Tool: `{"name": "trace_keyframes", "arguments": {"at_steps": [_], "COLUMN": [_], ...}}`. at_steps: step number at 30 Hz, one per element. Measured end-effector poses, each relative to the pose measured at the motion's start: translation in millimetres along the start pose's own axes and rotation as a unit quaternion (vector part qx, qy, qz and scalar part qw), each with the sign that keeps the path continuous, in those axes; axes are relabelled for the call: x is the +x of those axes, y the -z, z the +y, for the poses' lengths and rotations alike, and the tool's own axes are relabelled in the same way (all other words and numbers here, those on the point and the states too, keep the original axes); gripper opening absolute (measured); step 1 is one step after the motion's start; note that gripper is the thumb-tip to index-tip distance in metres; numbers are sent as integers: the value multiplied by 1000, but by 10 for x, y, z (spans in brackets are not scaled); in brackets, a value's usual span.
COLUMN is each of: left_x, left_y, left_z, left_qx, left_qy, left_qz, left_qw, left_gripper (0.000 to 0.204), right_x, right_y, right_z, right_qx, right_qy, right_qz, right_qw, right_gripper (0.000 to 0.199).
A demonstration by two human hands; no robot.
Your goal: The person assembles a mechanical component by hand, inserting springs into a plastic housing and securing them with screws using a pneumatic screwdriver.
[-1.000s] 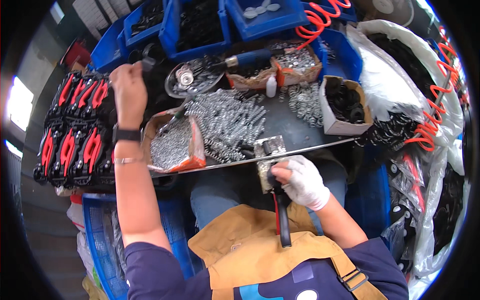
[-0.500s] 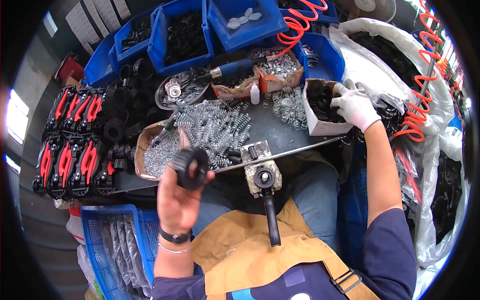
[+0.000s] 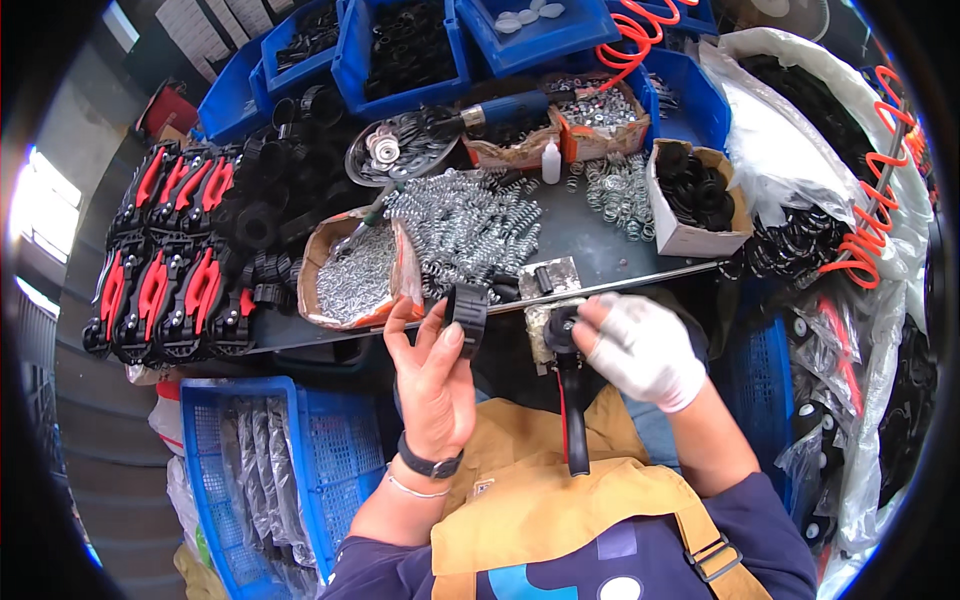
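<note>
My bare left hand (image 3: 437, 385) pinches a wide black ribbed plastic ring (image 3: 467, 318) between thumb and fingers, raised just in front of the bench edge. My right hand (image 3: 645, 352), in a white glove, has its fingers bent together at a black round part (image 3: 562, 328) on a small metal fixture (image 3: 540, 335). Whatever those fingertips may hold is hidden. From the fixture a black handle (image 3: 573, 420) with a red strip points down toward my apron. A short black pin (image 3: 543, 280) stands on the fixture's plate.
Loose springs (image 3: 465, 225) are heaped beside a carton of small metal parts (image 3: 355, 275). A white box of black round pieces (image 3: 695, 195) stands right. Black-and-red assemblies (image 3: 170, 260) are stacked left. Blue bins (image 3: 400, 50) line the back; a red coiled hose (image 3: 880, 215) hangs right.
My right hand has left the white box and come down to the fixture. My left hand has turned the black ring edge-on and brought it closer to the fixture. The whole view has shifted.
</note>
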State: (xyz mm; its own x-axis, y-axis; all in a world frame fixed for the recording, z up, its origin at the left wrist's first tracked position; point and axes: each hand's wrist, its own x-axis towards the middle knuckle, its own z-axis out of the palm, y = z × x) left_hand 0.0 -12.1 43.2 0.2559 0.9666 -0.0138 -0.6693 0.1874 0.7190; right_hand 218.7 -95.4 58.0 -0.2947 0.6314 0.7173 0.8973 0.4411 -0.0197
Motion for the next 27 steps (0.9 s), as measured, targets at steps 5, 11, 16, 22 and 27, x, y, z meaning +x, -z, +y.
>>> {"name": "trace_keyframes", "arguments": {"at_steps": [5, 11, 16, 22, 27], "left_x": [109, 109, 173, 2420, 3926], "left_y": [-124, -124, -239, -613, -422], "left_z": [-286, -622, -303, 743, 836], "left_qx": [323, 374, 442, 512, 628], "left_qy": [-181, -133, -254, -328, -223], "left_qz": [-155, -271, -266, -24, -19], "left_qw": [916, 877, 818, 794, 745], "left_gripper": [79, 80, 79, 37, 34], "right_x": [-228, -59, 412, 872, 856], "right_y": [-101, 54, -315, -1015, -1095], "right_z": [-64, 231, 680, 1287, 1407], "right_qx": [18, 51, 0, -191, -142], "right_qy": [-28, -168, -310, -365, -351], "right_qz": [-47, 51, 19, -97, -34], "right_qw": [998, 983, 951, 906, 925], "right_gripper": [23, 28, 21, 40, 28]}}
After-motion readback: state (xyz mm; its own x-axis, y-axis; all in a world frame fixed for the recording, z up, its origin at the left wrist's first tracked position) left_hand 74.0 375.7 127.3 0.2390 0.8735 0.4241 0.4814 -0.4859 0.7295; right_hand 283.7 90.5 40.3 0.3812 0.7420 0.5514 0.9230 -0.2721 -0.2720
